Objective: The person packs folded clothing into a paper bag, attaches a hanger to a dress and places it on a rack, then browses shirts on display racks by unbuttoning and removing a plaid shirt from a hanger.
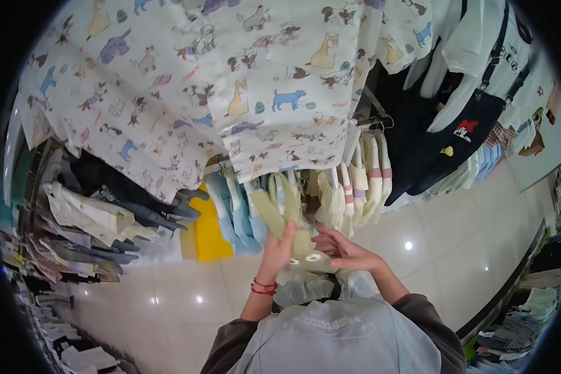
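Note:
My left hand (279,249), with red cords around the wrist, is closed on a light green garment (302,242). Two white, eye-like round patches show on the garment's lower part. One pale green strip of it reaches up toward the hanging clothes. My right hand (350,254) is just to the right of the garment, fingers apart and slightly bent. Whether its fingertips touch the fabric is hard to make out. Right in front of my hands hang light blue garments (229,209) and cream garments (371,181) on hangers.
A large white cloth printed with dogs (243,93) hangs across the top. Dark overalls (455,137) hang at right. More clothes (106,218) hang at left, beside a yellow piece (210,230). Shiny floor tiles (411,255) lie below, and another clothes rack (530,311) stands at lower right.

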Motion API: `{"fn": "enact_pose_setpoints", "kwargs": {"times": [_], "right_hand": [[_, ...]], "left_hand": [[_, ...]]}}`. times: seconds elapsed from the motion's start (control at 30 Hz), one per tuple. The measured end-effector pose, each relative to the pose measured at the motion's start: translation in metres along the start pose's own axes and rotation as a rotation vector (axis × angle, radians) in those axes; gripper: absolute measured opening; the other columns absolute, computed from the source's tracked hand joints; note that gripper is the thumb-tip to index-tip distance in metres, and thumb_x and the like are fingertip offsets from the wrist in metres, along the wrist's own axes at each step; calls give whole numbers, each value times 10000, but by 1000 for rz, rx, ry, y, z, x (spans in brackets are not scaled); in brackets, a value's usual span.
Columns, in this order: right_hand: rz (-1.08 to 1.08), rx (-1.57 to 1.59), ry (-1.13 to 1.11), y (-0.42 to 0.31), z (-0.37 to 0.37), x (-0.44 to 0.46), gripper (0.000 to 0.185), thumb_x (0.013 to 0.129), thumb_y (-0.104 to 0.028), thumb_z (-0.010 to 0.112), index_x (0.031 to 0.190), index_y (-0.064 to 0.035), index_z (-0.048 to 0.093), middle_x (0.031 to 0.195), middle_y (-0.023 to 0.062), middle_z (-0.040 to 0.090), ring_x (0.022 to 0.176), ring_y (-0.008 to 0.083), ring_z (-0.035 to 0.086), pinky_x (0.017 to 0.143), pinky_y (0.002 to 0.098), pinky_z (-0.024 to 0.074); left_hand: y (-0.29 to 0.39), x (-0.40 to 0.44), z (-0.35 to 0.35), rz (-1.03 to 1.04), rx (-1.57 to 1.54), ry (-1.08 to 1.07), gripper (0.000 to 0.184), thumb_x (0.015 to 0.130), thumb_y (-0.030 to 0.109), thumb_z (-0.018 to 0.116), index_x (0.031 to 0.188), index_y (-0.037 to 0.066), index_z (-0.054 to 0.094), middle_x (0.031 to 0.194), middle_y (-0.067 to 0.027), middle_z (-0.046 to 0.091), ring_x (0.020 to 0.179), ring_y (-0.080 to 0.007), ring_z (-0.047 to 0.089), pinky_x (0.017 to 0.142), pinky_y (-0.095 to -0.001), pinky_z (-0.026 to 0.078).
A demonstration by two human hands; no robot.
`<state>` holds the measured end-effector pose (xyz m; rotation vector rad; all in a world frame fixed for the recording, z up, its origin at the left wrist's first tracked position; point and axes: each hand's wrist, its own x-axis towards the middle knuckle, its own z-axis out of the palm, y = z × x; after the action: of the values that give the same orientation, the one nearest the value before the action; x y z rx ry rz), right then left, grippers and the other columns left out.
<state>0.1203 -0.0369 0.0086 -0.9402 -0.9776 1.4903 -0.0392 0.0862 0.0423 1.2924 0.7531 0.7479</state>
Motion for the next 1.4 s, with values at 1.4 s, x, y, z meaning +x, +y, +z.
{"fn": "enact_pose_setpoints", "kwargs": {"times": [1.4], "right_hand": [[-274, 632, 597, 33, -7, -23, 263, 884, -137, 483, 1129, -43, 492, 933, 36, 565, 900, 146, 539, 820, 280, 426]], "left_hand": [[-50, -61, -60, 87, 22, 246, 172, 944, 174, 400, 946, 30, 493, 830, -21, 530, 723, -56, 453, 623, -203, 371]]}}
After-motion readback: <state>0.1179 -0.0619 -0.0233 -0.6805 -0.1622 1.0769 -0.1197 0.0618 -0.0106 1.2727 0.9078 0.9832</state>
